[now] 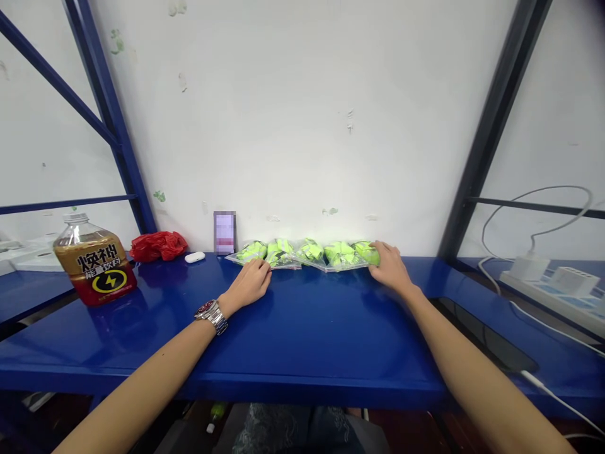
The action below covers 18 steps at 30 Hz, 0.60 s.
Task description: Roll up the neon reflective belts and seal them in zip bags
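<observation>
Along the foot of the wall lies a row of several clear zip bags [341, 255], each holding folded fluorescent yellow-green fabric with grey patches. Neighbouring bags overlap at their edges. My left hand [246, 285], below a wrist with a metal watch [212, 315], is at the front edge of the left-hand bags. Its fingers are bent and close together, and anything between their tips is hidden. My right hand [391, 268] grips the outer end of the rightmost zip bag [365, 251], thumb in front and fingers over the top.
On the blue table [321, 334], a large drink bottle [97, 261], a red plastic bag [158, 246], a white case [195, 257] and an upright phone [224, 233] stand left. A dark phone [482, 331] with a white cable and a power strip [553, 284] lie right.
</observation>
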### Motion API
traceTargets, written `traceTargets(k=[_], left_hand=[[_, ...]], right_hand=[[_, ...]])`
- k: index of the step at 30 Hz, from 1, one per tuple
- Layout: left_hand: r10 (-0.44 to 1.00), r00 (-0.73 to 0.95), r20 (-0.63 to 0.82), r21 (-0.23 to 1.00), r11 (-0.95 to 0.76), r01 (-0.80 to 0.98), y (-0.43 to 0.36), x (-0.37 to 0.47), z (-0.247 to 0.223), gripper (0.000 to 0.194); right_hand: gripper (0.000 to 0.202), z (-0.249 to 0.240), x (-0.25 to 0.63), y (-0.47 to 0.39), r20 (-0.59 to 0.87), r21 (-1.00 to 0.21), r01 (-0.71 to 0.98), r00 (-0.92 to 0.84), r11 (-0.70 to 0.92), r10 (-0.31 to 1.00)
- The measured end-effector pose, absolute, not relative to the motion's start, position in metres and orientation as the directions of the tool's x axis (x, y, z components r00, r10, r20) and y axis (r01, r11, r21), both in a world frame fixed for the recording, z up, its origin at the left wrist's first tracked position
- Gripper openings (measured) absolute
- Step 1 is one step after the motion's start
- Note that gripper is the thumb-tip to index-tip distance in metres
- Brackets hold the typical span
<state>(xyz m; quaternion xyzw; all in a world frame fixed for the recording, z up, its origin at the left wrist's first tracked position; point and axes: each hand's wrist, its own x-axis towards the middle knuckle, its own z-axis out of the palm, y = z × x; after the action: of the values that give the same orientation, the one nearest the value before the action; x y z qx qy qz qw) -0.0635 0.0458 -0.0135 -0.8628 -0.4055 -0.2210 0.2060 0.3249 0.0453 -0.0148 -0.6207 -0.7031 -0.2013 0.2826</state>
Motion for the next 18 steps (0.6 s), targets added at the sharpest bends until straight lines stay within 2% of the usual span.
traceTargets(k=[3,5,7,9,11,14,18], left_hand=[[0.593,0.587,0.551,-0.169,-0.61,0.774,0.043,-0.06,-0.014,0.023],[0.571,0.612,0.546,-0.171,-0.64,0.749,0.04,-0.056,-0.014,0.022],[0.546,0.639,0.541,-0.172,-0.672,0.72,0.036,-0.052,-0.014,0.022],[0.52,0.663,0.539,-0.17,-0.703,0.69,0.032,-0.048,-0.015,0.023],[0.494,0.686,0.535,-0.167,-0.734,0.659,0.028,-0.043,-0.017,0.023],[0.46,0.724,0.514,-0.177,-0.769,0.614,0.024,-0.037,-0.018,0.022],[0.451,0.744,0.493,-0.184,-0.781,0.596,0.022,-0.034,-0.018,0.022]], right_hand=[[0.064,-0.012,0.302,0.044,0.648,0.173,0.956,-0.292,0.238,0.703],[0.058,-0.012,0.286,0.043,0.57,0.294,0.912,-0.407,0.286,0.713],[0.044,-0.009,0.273,0.042,0.497,0.303,0.919,-0.379,0.254,0.781],[0.04,-0.002,0.264,0.039,0.465,0.24,0.964,-0.215,0.111,0.859],[0.039,0.005,0.259,0.034,0.482,0.18,0.983,-0.073,-0.017,0.873],[0.032,0.01,0.255,0.028,0.513,0.197,0.979,-0.141,0.044,0.847],[0.029,0.001,0.253,0.028,0.405,0.326,0.93,-0.298,0.168,0.864]])
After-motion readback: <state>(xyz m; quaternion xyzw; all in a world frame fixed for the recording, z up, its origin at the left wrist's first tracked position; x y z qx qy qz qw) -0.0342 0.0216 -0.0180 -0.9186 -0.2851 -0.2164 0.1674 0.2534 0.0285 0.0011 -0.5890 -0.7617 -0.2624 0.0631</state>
